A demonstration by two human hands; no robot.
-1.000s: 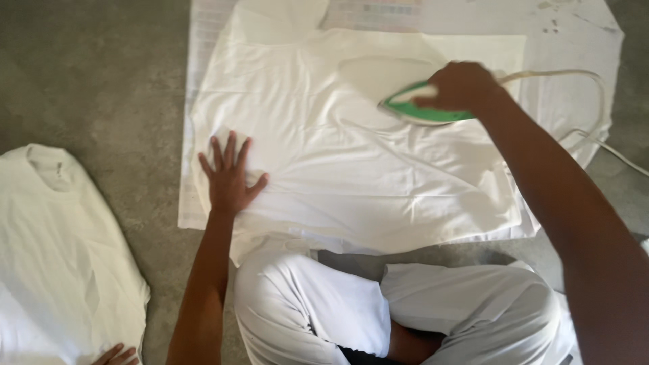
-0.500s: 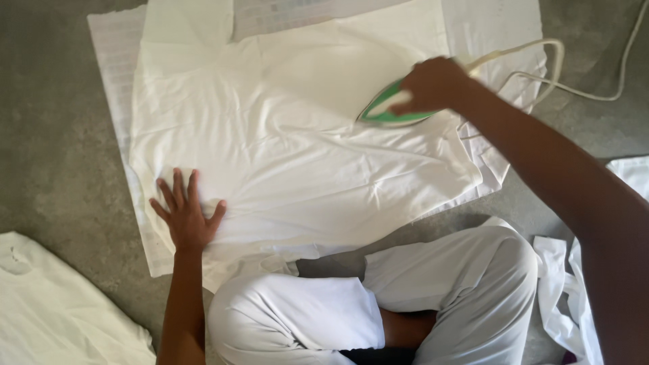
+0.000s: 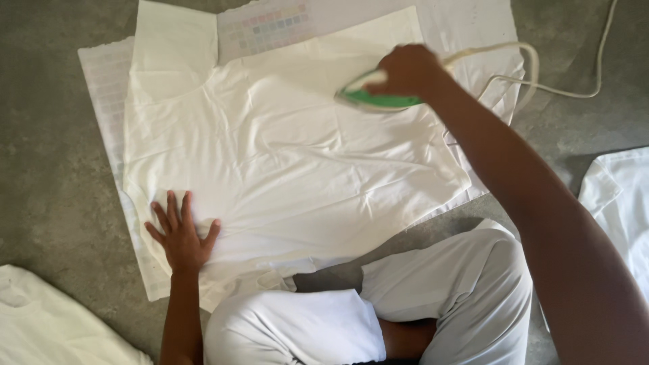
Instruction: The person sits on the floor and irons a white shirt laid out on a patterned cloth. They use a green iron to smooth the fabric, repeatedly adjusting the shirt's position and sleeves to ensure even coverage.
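My view has swung left since a second ago, so the white shirt [image 3: 284,155] now fills the middle and its far sleeve shows. My right hand [image 3: 405,67] is wrapped around the green-and-white iron [image 3: 368,98], resting on the shirt's far right part. My left hand [image 3: 181,233] lies flat, fingers spread, on the shirt's near left edge. The cloth looks thin, soft and creased; the floor [image 3: 54,149] around the shirt is rough grey.

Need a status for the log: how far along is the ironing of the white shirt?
Done: shirt is spread flat on the cloth. In hand: right hand has a grip on the green iron near its far edge; left hand pins the near hem. Left: creases across the middle.
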